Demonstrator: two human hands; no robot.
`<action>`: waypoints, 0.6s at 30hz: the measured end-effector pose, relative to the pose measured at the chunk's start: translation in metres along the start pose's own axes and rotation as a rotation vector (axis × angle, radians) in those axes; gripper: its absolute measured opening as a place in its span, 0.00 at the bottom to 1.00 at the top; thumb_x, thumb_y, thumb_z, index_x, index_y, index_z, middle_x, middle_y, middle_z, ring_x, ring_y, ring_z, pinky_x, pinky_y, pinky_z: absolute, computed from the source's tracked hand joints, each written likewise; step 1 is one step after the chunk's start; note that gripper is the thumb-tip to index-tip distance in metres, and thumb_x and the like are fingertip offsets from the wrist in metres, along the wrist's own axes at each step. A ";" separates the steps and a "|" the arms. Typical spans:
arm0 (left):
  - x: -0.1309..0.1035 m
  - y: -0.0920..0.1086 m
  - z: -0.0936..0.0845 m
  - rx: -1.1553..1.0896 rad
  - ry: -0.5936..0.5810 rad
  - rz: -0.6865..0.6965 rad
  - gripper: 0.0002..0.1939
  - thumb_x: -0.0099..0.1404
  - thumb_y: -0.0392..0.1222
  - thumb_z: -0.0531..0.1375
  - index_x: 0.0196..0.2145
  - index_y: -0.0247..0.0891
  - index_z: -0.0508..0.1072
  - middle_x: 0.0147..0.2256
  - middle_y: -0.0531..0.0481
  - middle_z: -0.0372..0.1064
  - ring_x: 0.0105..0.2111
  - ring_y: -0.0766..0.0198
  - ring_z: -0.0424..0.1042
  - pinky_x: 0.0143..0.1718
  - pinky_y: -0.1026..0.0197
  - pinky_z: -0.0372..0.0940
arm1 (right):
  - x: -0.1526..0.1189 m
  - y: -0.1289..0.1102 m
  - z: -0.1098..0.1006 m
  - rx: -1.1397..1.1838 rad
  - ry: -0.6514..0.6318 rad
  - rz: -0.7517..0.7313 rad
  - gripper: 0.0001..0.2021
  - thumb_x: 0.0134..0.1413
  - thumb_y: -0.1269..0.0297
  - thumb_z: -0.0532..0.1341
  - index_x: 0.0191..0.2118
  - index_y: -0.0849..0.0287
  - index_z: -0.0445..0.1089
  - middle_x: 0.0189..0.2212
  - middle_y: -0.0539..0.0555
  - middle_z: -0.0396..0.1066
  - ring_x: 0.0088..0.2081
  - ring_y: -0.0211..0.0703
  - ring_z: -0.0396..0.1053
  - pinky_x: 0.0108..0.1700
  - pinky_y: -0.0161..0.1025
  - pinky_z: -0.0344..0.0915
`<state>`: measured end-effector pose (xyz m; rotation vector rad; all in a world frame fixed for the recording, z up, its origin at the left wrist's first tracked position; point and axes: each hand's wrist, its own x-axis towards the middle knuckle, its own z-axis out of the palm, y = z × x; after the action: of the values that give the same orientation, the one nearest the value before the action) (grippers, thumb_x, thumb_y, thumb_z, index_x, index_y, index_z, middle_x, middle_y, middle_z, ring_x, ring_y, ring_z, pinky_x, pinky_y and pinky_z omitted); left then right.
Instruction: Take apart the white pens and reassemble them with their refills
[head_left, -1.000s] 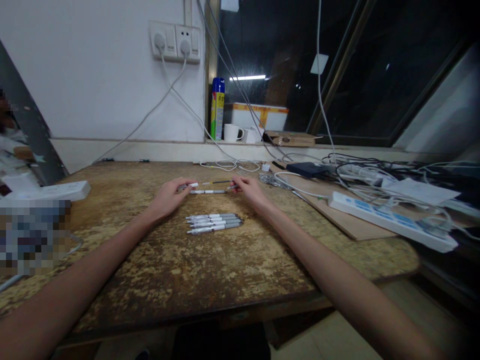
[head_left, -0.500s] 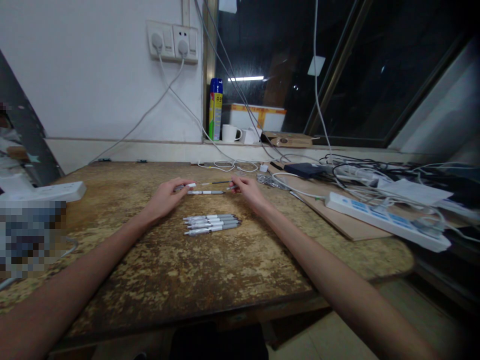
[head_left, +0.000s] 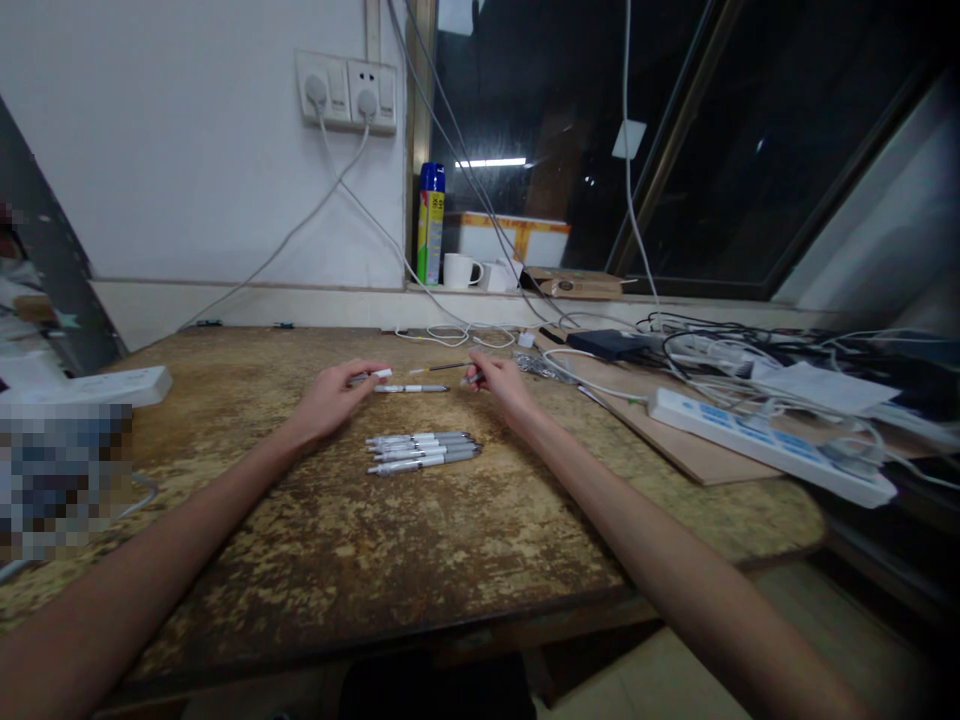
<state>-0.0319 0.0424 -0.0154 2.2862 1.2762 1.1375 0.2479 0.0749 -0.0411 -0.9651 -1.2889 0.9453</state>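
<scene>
My left hand [head_left: 335,393] is closed on a pen barrel [head_left: 383,374], whose white end sticks out past the fingertips. My right hand [head_left: 501,384] pinches a small grey pen part [head_left: 475,378], mostly covered by the fingers. A thin dark pen refill [head_left: 444,367] with a pale end reaches leftward from near the right fingertips; whether those fingers hold it I cannot tell. Between the hands, a white and grey pen [head_left: 412,388] lies flat on the worn wooden table [head_left: 390,540]. Nearer to me, several similar pens [head_left: 424,452] lie side by side.
A white power strip [head_left: 772,445] and tangled cables lie on the right, by a brown board [head_left: 675,430]. Clear plastic packaging [head_left: 541,367] sits beyond my right hand. Another white strip [head_left: 127,386] is at left. A spray can [head_left: 431,225] and mug [head_left: 460,270] stand on the sill.
My right hand has shifted slightly to the right, away from my left hand, with the small grey part. The refill between them also sits slightly further right. The other pens stay put.
</scene>
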 end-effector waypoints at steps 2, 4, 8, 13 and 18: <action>0.000 0.002 0.000 -0.013 -0.003 -0.002 0.19 0.69 0.54 0.57 0.49 0.43 0.79 0.51 0.45 0.77 0.52 0.51 0.73 0.56 0.49 0.63 | 0.000 0.000 0.000 0.017 0.001 0.000 0.23 0.53 0.44 0.64 0.22 0.62 0.71 0.24 0.56 0.73 0.22 0.36 0.64 0.29 0.36 0.61; 0.000 0.003 -0.001 -0.028 -0.005 -0.010 0.19 0.69 0.54 0.58 0.49 0.43 0.80 0.51 0.46 0.77 0.52 0.51 0.73 0.57 0.49 0.63 | 0.000 -0.001 0.000 0.033 -0.017 0.007 0.23 0.52 0.44 0.64 0.22 0.61 0.71 0.24 0.55 0.73 0.23 0.36 0.65 0.30 0.35 0.61; 0.001 0.003 -0.002 -0.064 -0.014 -0.029 0.19 0.69 0.55 0.58 0.49 0.44 0.79 0.51 0.47 0.77 0.53 0.51 0.73 0.59 0.48 0.62 | 0.002 -0.001 0.000 0.037 -0.075 0.013 0.23 0.51 0.42 0.65 0.24 0.61 0.71 0.26 0.55 0.73 0.26 0.37 0.66 0.32 0.35 0.63; 0.002 0.002 -0.004 -0.100 0.004 -0.022 0.20 0.67 0.57 0.59 0.49 0.44 0.79 0.50 0.47 0.77 0.51 0.51 0.74 0.58 0.49 0.63 | 0.004 0.002 0.002 0.054 -0.099 -0.014 0.23 0.50 0.42 0.66 0.28 0.62 0.74 0.29 0.54 0.74 0.28 0.38 0.67 0.34 0.35 0.65; 0.002 0.001 -0.004 -0.130 0.022 -0.045 0.21 0.65 0.60 0.61 0.46 0.42 0.80 0.48 0.46 0.78 0.49 0.51 0.74 0.57 0.50 0.63 | 0.006 0.005 0.002 0.017 -0.116 -0.046 0.23 0.49 0.41 0.66 0.32 0.60 0.76 0.33 0.55 0.76 0.32 0.41 0.70 0.39 0.38 0.67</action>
<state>-0.0333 0.0431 -0.0107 2.1464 1.2179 1.1962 0.2457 0.0819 -0.0434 -0.8741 -1.3928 0.9867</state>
